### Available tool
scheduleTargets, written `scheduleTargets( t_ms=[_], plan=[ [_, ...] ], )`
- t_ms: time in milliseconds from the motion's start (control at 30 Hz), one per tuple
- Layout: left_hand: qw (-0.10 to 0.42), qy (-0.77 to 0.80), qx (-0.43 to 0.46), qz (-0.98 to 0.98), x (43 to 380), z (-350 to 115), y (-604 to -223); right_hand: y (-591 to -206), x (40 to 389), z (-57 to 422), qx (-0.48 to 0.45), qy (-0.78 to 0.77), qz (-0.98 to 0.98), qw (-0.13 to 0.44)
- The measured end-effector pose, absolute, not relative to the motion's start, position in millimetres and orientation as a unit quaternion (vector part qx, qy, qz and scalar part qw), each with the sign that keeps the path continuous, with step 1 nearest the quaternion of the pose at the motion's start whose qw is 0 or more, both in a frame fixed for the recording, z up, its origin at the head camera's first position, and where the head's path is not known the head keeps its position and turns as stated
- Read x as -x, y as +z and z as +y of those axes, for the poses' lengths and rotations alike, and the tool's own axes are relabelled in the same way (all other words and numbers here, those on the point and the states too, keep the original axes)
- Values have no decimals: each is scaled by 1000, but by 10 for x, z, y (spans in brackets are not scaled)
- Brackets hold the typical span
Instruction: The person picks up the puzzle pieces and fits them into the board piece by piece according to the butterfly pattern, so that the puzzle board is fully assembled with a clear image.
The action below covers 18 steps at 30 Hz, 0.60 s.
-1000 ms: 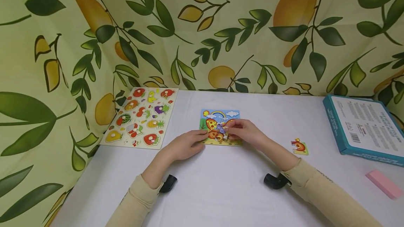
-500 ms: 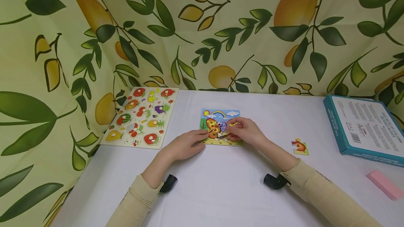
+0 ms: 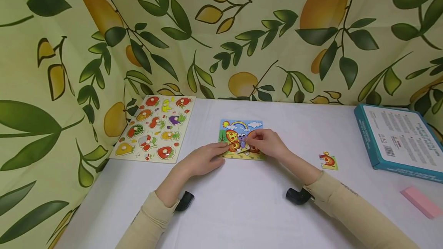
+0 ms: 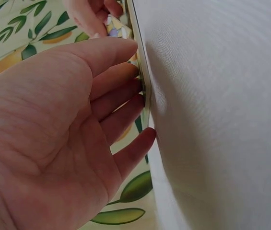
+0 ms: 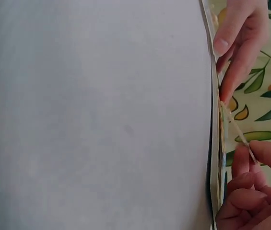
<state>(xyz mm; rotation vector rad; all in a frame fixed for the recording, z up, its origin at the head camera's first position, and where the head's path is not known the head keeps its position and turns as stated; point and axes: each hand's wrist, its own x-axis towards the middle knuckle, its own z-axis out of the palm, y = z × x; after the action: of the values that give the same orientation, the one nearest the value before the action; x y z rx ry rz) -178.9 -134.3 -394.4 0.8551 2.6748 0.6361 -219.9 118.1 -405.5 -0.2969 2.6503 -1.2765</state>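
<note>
A small jigsaw puzzle board [image 3: 256, 125] with a butterfly picture lies mid-table in the head view. My right hand [image 3: 268, 143] pinches a jigsaw puzzle piece [image 3: 243, 145] showing the purple butterfly body, at the middle of the board. In the right wrist view that puzzle piece [image 5: 241, 130] is tilted, its far edge down at the board and its near edge raised between thumb and fingers. My left hand [image 3: 205, 160] lies with fairly straight fingers on the board's left edge; the left wrist view shows these fingers [image 4: 118, 98] along that edge.
Another jigsaw piece [image 3: 328, 161] lies right of the board. At the back left is a fruit peg puzzle [image 3: 180, 141]. A teal box [image 3: 398, 137] and a pink block [image 3: 421, 202] stand on the right. A patterned curtain [image 3: 221, 60] borders the white table.
My right hand has turned the puzzle piece, so the butterfly body now stands upright in the picture, and the forearm has shifted slightly left. The left hand stays in place.
</note>
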Motion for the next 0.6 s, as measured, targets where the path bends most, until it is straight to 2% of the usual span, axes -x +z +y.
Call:
scheduleTargets(
  t_ms=[300, 600],
  plan=[
    [134, 212, -304, 919, 1781, -1343, -3912, -4012, 2166, 1140, 149, -344, 925, 59],
    [122, 169, -329, 921, 1759, -1318, -3925, -3999, 2163, 1151, 175, -293, 938, 55]
  ],
)
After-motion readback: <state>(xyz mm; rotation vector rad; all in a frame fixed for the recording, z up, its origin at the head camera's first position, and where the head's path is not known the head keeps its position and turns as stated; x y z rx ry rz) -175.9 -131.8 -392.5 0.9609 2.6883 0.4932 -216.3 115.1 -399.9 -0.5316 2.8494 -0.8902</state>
